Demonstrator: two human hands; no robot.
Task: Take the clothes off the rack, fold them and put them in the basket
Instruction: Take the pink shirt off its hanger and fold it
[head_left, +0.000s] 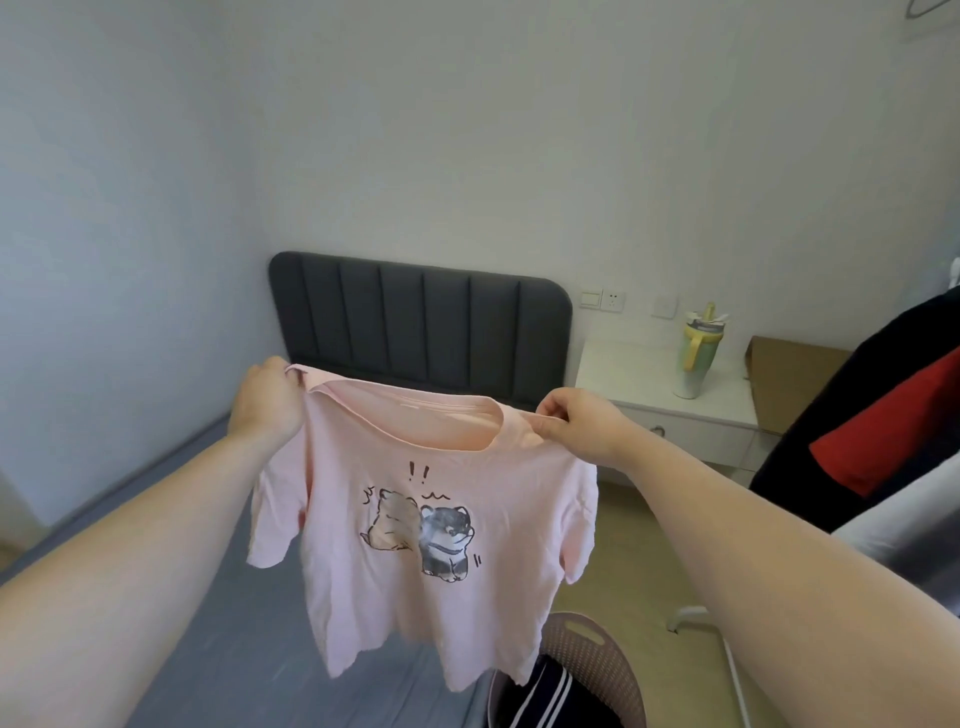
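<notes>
Basket (597, 670) on the floor at lower right, a dark striped garment (545, 696) inside. Above it and the bed (234, 649), a pink T-shirt (415, 597) hangs print-forward, left hand (267, 400) and right hand (576, 423) fingers pinching its shoulders. Behind: headboard (421, 317), cup (698, 353) on a white surface (623, 374).

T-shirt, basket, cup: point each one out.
T-shirt (431, 525), head view, on the chest print.
Basket (597, 675), head view, on its perforated wall below the handle slot.
Cup (702, 364), head view, on its body beside the yellow handle.
</notes>
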